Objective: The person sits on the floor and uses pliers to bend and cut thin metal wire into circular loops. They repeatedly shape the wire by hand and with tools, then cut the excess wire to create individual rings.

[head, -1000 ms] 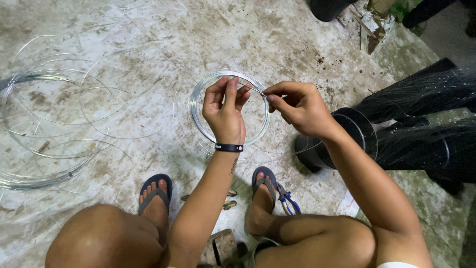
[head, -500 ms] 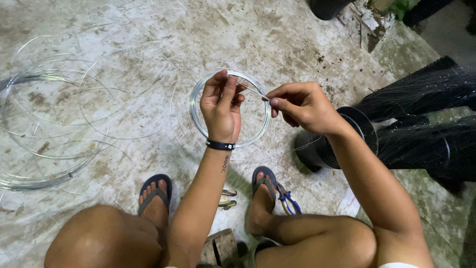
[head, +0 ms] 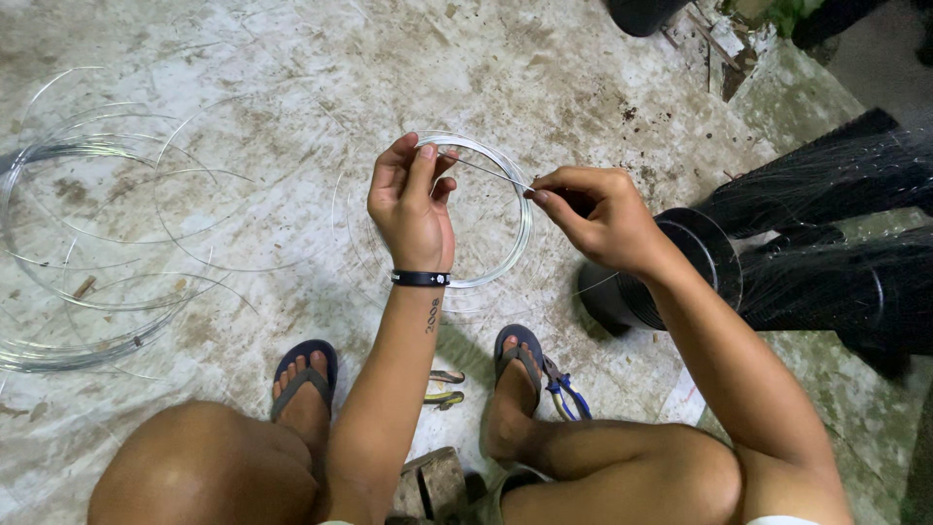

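Item: small coil of clear line (head: 505, 255), lying flat on the stained concrete floor (head: 292, 58), directly beyond the two sandalled feet.

Left hand (head: 413, 199): raised over the coil's near-left rim, thumb and fingers pinched shut on the line where it leaves the coil.

Right hand (head: 593, 214): just right of the coil, grip closed on the free end of the line, a short taut stretch (head: 481, 168) running between the two hands above the coil's middle.

Handling note, as judgement: tension best kept even between both pinches; slack likely to let the springy turns jump off the coil; each wrap best laid snug against the last, with the left pinch held close to the rim so the bundle stays round.

Also present, relative to the coil: large loose hoops of the same line (head: 87, 243), well apart to the left; black spool (head: 671, 277), just right, beside dark netting (head: 836, 253); small cutters with blue handles (head: 564, 389), near side, by the right foot; black wristband (head: 421, 279) on the left wrist. Exact wrap count on the coil probably several, too fine to tell.
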The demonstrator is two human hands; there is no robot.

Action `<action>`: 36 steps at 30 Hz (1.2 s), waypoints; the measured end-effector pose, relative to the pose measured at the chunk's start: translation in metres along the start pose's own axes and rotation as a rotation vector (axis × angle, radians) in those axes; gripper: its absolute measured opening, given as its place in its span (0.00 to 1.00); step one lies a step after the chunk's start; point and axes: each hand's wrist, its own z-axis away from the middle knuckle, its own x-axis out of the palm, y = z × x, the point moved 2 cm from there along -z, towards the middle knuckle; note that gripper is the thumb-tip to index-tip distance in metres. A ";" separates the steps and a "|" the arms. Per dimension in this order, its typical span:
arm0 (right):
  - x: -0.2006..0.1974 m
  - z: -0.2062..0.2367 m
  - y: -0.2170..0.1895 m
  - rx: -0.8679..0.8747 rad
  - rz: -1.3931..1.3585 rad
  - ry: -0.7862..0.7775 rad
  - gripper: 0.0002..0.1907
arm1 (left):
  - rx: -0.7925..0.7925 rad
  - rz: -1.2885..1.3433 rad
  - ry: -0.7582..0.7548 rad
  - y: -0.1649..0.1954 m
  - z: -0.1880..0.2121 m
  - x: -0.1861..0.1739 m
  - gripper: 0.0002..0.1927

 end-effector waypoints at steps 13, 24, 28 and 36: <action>0.004 0.005 0.010 0.125 -0.186 0.021 0.09 | -0.021 0.073 0.076 -0.008 0.001 -0.002 0.08; 0.002 0.005 0.015 0.097 -0.303 -0.027 0.10 | -0.032 0.089 0.040 -0.003 0.001 0.000 0.09; 0.000 0.006 0.020 0.084 -0.301 -0.037 0.10 | -0.038 0.103 0.073 0.000 -0.004 -0.003 0.09; -0.005 0.007 0.031 0.073 -0.337 -0.071 0.10 | -0.043 0.081 0.083 0.002 -0.014 -0.013 0.10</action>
